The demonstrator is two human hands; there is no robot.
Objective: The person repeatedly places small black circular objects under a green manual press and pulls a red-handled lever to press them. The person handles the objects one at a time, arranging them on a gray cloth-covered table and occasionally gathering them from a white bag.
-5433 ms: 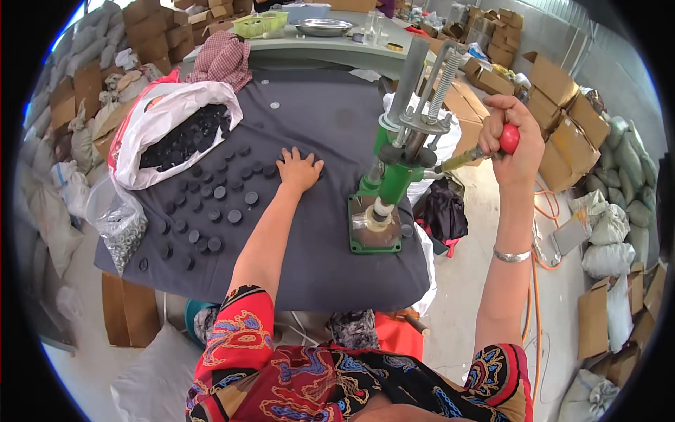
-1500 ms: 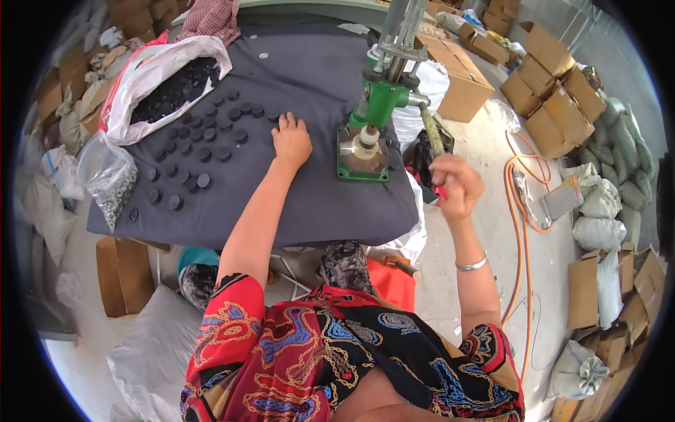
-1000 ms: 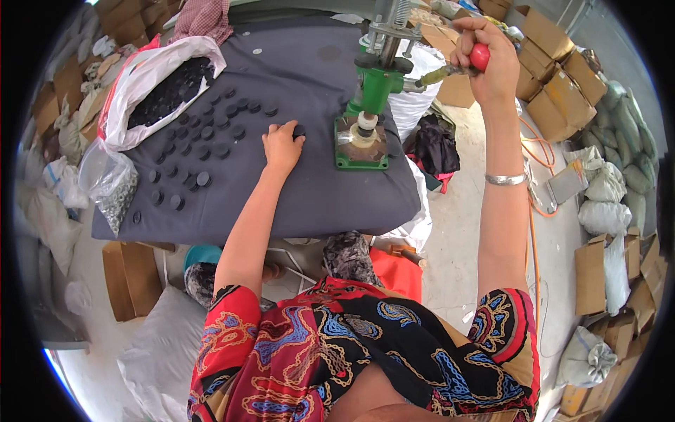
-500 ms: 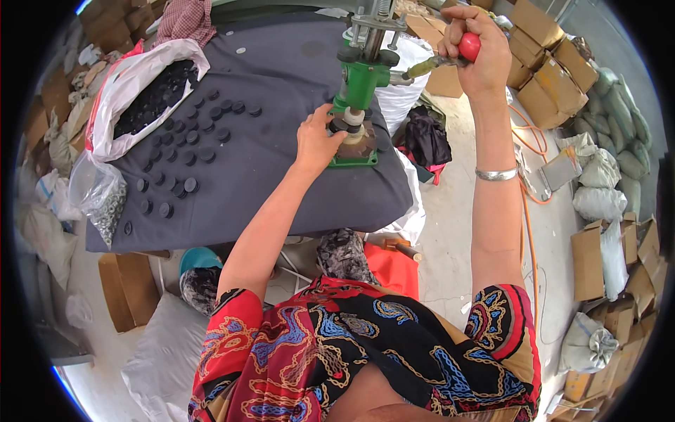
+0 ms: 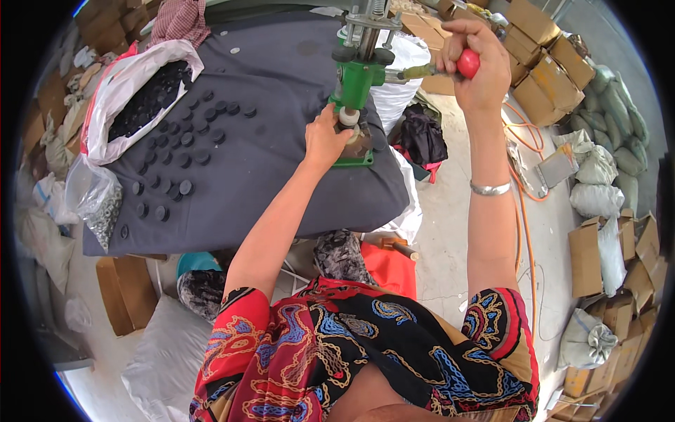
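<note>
"Discs (image 5: 186, 139) look light, stiff; gripped where?"

"By the rims. They lie at nine o'clock from the press (image 5: 354, 88). Right hand (image 5: 485, 76) grips the red knob (image 5: 468, 63); whether the left hand (image 5: 324, 144) holds one cannot be told."

Bright, diffuse light glints on the silver bracelet (image 5: 490, 189), while fisheye distortion bends edges toward a black rim.

Head view: left of two head-worn fisheyes, upright, unmirrored. Faces down and forward over the wearer's shirt (image 5: 337, 352) to the counter (image 5: 225, 204) and press (image 5: 356, 83), both near; straight edges bend toward the rim.
</note>
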